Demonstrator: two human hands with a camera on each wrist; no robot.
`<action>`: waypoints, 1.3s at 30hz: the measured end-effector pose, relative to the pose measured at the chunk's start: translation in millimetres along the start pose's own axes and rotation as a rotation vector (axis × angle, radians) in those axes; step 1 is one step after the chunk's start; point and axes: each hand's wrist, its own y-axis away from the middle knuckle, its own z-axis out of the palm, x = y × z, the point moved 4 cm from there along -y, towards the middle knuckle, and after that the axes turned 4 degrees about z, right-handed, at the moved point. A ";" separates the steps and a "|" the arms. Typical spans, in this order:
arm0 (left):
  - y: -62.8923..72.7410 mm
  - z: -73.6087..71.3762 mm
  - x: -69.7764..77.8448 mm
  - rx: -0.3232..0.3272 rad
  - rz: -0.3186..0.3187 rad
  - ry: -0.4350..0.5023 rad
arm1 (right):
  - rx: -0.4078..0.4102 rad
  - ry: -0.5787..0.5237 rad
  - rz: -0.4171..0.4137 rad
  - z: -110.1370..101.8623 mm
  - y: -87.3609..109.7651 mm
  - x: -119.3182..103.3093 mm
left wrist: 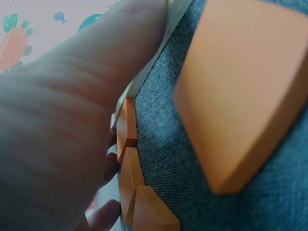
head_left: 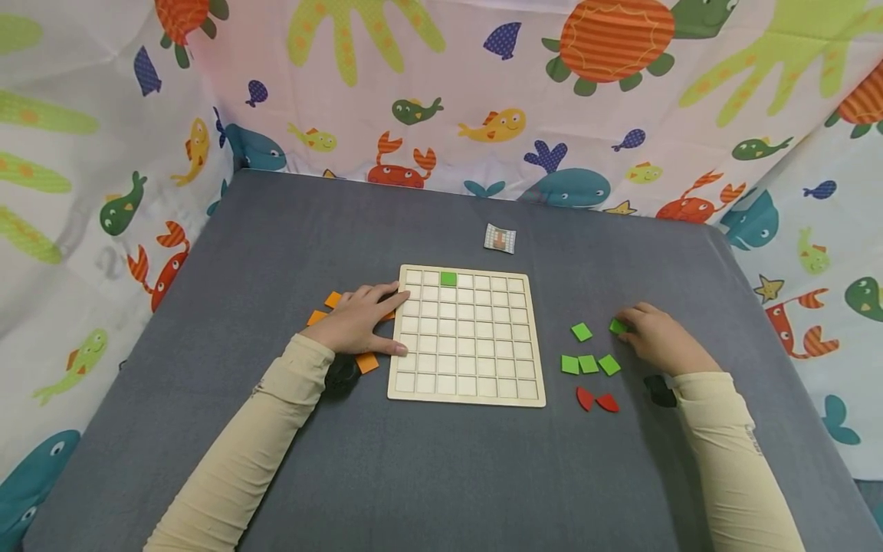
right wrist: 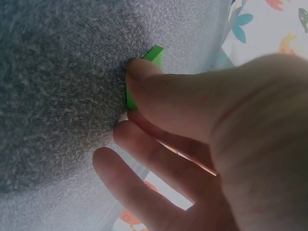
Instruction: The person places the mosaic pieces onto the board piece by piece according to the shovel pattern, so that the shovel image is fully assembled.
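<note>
A square wooden grid board (head_left: 466,347) lies on the grey table, with one green tile (head_left: 448,279) in its top row. My left hand (head_left: 354,318) rests at the board's left edge, its thumb and fingers spread and touching it. Orange tiles (left wrist: 240,86) lie around and partly beneath that hand, some hidden by it. Out to the right, my right hand (head_left: 660,339) pinches a green square tile (right wrist: 156,55) at the tabletop between thumb and finger. Several loose green tiles (head_left: 588,364) lie just left of this hand.
Two red rounded wedge pieces (head_left: 608,403) lie below the green tiles. A small printed card (head_left: 500,238) sits behind the board. Fabric with sea animals (head_left: 441,153) hangs along the table's back and sides.
</note>
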 end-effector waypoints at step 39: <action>-2.4 1.9 -0.5 -0.032 -0.008 -0.018 | 0.012 0.028 -0.059 -33.8 -46.9 -54.2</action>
